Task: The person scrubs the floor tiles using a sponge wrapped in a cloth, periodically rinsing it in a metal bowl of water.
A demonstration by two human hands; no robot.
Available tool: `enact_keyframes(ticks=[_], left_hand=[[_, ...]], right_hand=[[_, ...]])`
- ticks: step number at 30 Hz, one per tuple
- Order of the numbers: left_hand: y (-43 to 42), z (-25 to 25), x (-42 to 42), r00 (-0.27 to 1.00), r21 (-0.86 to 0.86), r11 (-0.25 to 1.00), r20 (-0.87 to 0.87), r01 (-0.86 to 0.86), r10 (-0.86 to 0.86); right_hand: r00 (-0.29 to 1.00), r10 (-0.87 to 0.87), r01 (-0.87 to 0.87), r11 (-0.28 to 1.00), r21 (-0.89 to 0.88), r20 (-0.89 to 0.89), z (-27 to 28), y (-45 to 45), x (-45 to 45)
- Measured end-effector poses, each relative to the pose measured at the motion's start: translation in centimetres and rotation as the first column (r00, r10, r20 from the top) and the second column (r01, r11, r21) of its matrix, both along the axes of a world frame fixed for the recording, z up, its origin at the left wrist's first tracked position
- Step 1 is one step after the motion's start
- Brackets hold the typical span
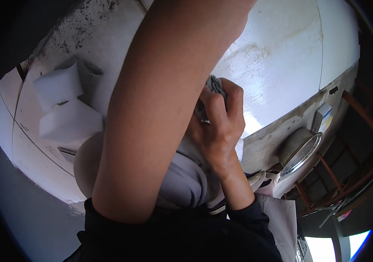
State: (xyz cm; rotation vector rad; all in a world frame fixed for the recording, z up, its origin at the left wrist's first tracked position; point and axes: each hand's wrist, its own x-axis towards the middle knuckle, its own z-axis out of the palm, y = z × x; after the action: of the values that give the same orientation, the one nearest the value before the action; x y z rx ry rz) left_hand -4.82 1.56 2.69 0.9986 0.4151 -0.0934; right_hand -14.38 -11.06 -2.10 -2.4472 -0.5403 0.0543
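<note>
My right hand (221, 118) is closed, its fingers curled round a bunched grey cloth (216, 85) with a ribbed, textured look. Part of the cloth is hidden behind my left forearm. That bare forearm rises from a dark sleeve and crosses the middle of the view, and my left hand lies beyond the top edge, out of sight. Behind both arms spreads a white tiled surface (282, 48), with a wet, shiny patch and brownish smears to the right of the cloth.
Two white angular pieces (70, 122) sit at the left, near dark, speckled stains. At the right, a metal basin (300, 150) stands by a small blue-and-white box (324, 117). Reddish-brown wooden furniture (363, 118) lines the right edge. Grey-clad knees (182, 179) show below my arms.
</note>
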Motion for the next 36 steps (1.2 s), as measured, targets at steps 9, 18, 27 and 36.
enact_keyframes(ticks=[9, 18, 27, 36], left_hand=[[0.0, -0.2, 0.0, 1.000, -0.004, 1.000, -0.001, -0.002, 0.002], [0.1, -0.2, 0.0, 1.000, -0.001, 1.000, 0.000, -0.007, 0.007], [0.0, -0.3, 0.0, 1.000, 0.004, 1.000, 0.000, -0.006, 0.006], [-0.4, -0.3, -0.2, 1.000, 0.001, 1.000, 0.002, -0.012, 0.012]], right_hand=[[1.000, 0.005, -0.005, 1.000, -0.006, 0.019, 0.1, -0.7, -0.9], [0.999, 0.019, -0.017, 0.998, -0.053, 0.043, 0.5, -1.0, -1.2], [1.000, 0.007, -0.007, 1.000, -0.016, 0.024, 0.3, -0.8, -1.2], [0.998, 0.033, -0.033, 0.999, 0.002, 0.056, -0.2, 0.9, 0.8]])
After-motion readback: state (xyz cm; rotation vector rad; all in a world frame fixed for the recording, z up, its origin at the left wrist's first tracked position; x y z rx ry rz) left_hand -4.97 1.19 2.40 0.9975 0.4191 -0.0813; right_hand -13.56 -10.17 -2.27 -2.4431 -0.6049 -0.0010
